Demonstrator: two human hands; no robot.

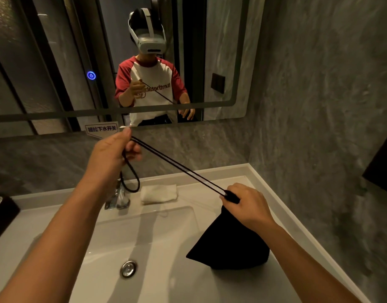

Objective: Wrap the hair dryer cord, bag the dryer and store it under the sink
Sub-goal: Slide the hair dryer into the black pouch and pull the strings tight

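A black drawstring bag hangs full over the right side of the white sink; whatever is inside it is hidden. My right hand grips the bag's gathered neck. A black drawstring runs taut from the neck up and left to my left hand, which pinches it. The cord's loose end loops down below that hand, in front of the faucet.
A folded white cloth lies on the counter behind the basin. The drain sits in the basin's middle. A mirror covers the back wall. Dark objects stand at the left edge and on the right wall.
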